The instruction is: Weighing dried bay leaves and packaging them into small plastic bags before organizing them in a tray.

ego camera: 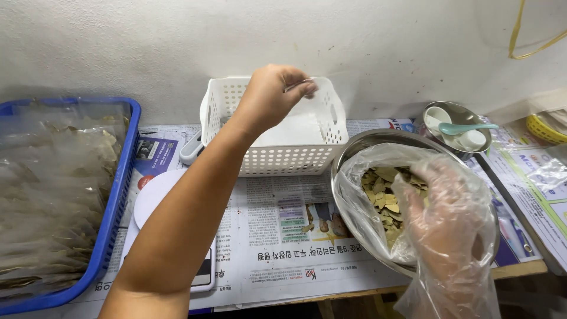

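My left hand (269,97) reaches over a white perforated basket (277,156) at the back of the table. Its fingertips are pinched on the top edge of a thin clear plastic bag (300,88), with more clear bags lying inside the basket. My right hand (452,207) wears a loose clear plastic glove. It rests in a steel bowl (348,156) lined with a clear bag, its fingers bent down onto the dried green-brown leaves (381,195). The glove hides whether it holds any.
A blue crate (115,218) of sealed leaf packets stands at the left. A white scale with a round plate (155,198) sits under my left forearm. A small steel bowl (440,109) with white cups and a teal spoon (466,127) stands at the back right. Newspaper (283,236) covers the table.
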